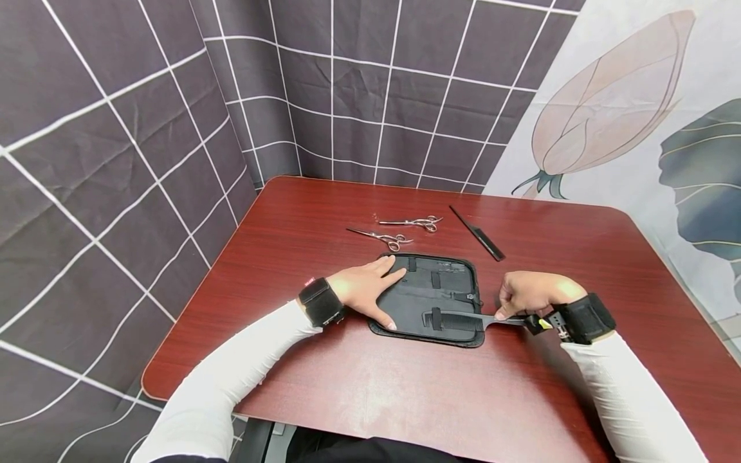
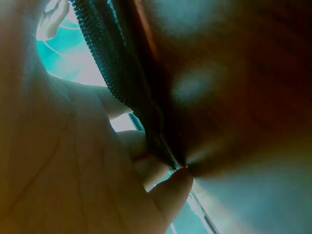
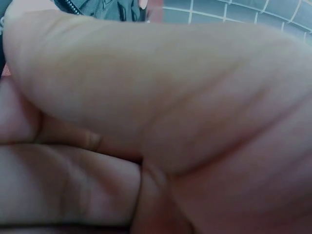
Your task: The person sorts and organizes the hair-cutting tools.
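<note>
A black zippered tool case (image 1: pixel 417 299) lies spread on the table with its elastic loops facing up. My left hand (image 1: pixel 365 287) rests on its left side, fingers spread. In the left wrist view the case's zipper edge (image 2: pixel 105 58) runs beside the palm. My right hand (image 1: pixel 529 294) pinches the handle of a dark comb (image 1: pixel 463 321) beyond the case's right edge. The comb's toothed part lies along the near side of the case and passes under an elastic loop (image 1: pixel 437 319). In the right wrist view my curled fingers hide the comb.
Behind the case lie two pairs of scissors, a nearer one (image 1: pixel 379 236) and a farther one (image 1: pixel 413 222). Another black comb (image 1: pixel 480 236) lies at the back right. The reddish-brown table (image 1: pixel 312 212) meets a grey gridded curtain (image 1: pixel 359 90) at the back.
</note>
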### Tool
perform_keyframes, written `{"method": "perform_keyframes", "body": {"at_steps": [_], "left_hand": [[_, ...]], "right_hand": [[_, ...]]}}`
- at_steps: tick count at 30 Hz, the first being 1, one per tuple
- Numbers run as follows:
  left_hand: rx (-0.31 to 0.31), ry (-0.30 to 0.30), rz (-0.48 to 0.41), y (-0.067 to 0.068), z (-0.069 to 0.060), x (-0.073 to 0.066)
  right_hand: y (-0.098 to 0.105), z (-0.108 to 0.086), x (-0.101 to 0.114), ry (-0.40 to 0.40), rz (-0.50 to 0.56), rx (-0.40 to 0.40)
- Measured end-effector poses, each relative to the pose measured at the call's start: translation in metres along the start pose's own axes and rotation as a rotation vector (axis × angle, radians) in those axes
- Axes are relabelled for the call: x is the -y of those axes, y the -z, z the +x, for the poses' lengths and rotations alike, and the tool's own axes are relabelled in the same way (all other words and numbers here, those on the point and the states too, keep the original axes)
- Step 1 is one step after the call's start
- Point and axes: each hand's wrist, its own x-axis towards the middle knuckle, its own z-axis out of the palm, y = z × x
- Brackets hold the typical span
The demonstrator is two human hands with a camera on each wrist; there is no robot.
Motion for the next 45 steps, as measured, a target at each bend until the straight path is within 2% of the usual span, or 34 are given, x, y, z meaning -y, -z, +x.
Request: {"method": "perform_keyframes", "body": {"at_steps": [39, 45], "left_hand": [[-0.010, 0.010, -0.002, -0.0018, 0.0015, 0.0003], [-0.010, 0.006, -0.008, -0.0009, 0.0013, -0.0002]], "right_hand": [[-0.0022, 0.0034, 0.0029, 0.030, -0.084, -0.050], [-0.0038, 0.0041, 0.0051, 0.006, -0.043, -0.031]]}}
